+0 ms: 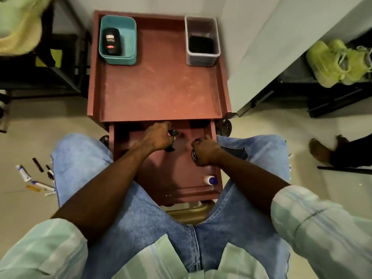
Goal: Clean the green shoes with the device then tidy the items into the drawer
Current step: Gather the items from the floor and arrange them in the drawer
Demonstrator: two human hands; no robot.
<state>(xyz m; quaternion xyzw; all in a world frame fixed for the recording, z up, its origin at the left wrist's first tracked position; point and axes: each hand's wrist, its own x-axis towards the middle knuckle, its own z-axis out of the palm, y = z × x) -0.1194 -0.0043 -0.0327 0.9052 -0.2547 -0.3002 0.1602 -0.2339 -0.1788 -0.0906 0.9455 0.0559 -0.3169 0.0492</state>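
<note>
Desk (161, 87): red-brown, raised rim on three sides, top mostly bare.
Teal bin (118, 40): far left corner of the desk; holds a black bottle (111, 43) lying on its side.
Grey bin (202, 40): far right corner of the desk; holds something dark, not identifiable.
Drawer (167, 174): pulled open below the near edge of the desk, between the person's knees in blue jeans.
Left hand (159, 135): inside the drawer near its back left, clenched around a black device (171, 140) with a small pink mark; the device's ends show above and below the fist.
Right hand (205, 151): inside the drawer toward its right side, curled over a round dark object (194, 156) of which only a shiny edge shows; whether it grips the object or merely rests on it cannot be told.
White bottle with blue cap (209, 180): lying on its side at the drawer's near right corner, apart from both hands.
Green shoes (338, 63): a pair on a dark shelf (302, 77) to the right, well apart from the desk. Another pale green item, blurred, sits at the upper left edge of the view.
Floor (24, 137): left of the person's knee lie scattered tubes (23, 173) and a black comb (38, 165). A bare foot (320, 151) of a second person rests on the floor at right.
</note>
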